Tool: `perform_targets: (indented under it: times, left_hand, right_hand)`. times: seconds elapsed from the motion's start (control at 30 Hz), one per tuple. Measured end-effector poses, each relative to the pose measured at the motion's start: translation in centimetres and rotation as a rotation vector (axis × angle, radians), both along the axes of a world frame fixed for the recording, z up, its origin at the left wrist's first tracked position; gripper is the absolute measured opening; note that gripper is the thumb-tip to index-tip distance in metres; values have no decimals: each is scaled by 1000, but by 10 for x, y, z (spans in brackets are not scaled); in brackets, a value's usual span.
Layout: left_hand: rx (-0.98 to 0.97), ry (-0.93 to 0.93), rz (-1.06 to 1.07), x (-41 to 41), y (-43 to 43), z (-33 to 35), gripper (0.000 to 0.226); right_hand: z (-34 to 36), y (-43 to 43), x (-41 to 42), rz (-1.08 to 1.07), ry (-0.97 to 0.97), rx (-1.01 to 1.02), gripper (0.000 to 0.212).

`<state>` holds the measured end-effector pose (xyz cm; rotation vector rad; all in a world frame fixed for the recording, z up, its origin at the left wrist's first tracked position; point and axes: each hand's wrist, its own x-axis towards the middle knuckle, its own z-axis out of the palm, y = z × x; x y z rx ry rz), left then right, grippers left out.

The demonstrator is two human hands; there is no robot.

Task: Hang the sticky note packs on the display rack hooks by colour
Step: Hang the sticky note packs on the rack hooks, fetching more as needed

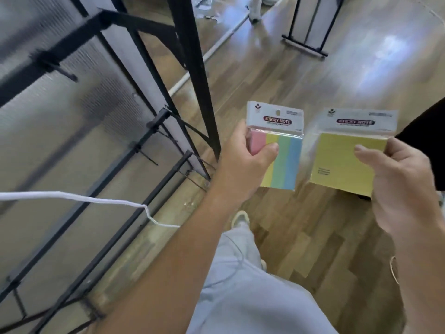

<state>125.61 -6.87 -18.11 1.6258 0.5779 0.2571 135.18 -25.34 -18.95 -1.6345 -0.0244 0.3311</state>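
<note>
Left hand (243, 160) pinching the striped multicolour pack (279, 155), right hand (395, 179) pinching the yellow pack (342, 160) alongside, display rack (72, 116) off to the left

"STICKY NOTE" on multicolour pack (280, 153), yellow pack (346, 160) headers.

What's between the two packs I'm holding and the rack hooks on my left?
Nothing visible blocks the open gap from the striped pack in the left hand to the nearest hook. A white cord crosses in front of the rack, below that hook. The yellow pack, in the right hand, is farther away.
</note>
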Motion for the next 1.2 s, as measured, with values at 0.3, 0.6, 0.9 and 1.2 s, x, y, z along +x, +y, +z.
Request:
perform_targets:
  times: [0.3,0.6,0.9,1.2]
  left_hand:
    - [-1,7,10,198,18,-20,30]
    - [-19,-4,54,371,62,-5,28]
    - [-7,-67,32,607,73,0,35]
    - [20,-129,-165,835,47,20,76]
  right_hand:
    - [-5,38,198,46,-3,-50,14]
    - [4,79,393,50,2,-32,18]
    - [2,92,622,-9,-50,1,10]
    - [13,58,833,-222,-34,27,18]
